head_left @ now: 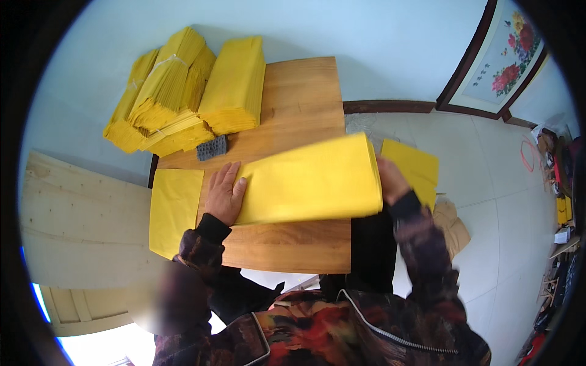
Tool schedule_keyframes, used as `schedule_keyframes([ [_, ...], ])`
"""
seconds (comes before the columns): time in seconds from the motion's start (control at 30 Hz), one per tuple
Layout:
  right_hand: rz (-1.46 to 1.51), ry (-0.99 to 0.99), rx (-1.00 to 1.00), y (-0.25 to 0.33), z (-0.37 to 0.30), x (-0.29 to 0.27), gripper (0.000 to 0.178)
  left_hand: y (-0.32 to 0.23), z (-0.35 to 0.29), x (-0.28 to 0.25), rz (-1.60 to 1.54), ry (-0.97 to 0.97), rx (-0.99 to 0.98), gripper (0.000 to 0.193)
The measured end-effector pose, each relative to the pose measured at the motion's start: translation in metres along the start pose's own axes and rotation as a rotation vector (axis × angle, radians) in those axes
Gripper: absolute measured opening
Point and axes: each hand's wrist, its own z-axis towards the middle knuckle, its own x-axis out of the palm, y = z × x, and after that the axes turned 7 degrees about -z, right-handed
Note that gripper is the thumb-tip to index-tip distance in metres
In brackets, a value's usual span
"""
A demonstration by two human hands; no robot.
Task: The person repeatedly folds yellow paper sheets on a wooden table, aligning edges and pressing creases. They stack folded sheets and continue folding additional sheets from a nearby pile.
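A long block of yellow paper sheets (305, 180) lies across the wooden table in front of me, its right end tilted up and slightly blurred. My left hand (224, 194) rests flat at its left end, fingers stretched out and thumb against the paper. At the raised right end, my right hand (394, 180) holds the block; its fingertips are hidden behind the paper. Left of my left hand, a flat yellow sheet (175, 207) lies at the table's edge. Beyond that hand sits a small dark grey bumpy block (212, 148).
Tied yellow paper bundles (168, 85) and another tall stack (233, 85) stand at the back left of the wooden table (305, 91). More yellow paper (412, 168) lies to the right, below it brown paper-like material (450, 229). A pale wooden board (85, 219) is at the left.
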Motion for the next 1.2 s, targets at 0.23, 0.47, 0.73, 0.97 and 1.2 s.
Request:
schedule_keyframes([
  [0.23,0.356,-0.195,0.176,0.016,0.103,-0.026,0.017,-0.011,-0.011,0.009,0.066,-0.086,-0.209,0.06],
  [0.47,0.309,-0.158,0.206,0.011,-0.064,0.026,0.02,-0.028,-0.017,0.006,0.184,-0.051,-0.25,0.062],
  [0.73,0.271,-0.111,0.178,0.035,-0.075,0.127,0.072,-0.005,-0.009,-0.027,0.055,0.184,0.151,0.068],
  [0.97,0.189,-0.174,0.108,0.035,-0.049,0.136,0.094,0.03,-0.027,-0.016,-0.313,0.169,0.24,0.082],
  [1.2,0.342,-0.052,0.251,0.051,-0.025,0.13,0.09,0.007,-0.037,0.014,-0.329,-0.047,0.155,0.077],
])
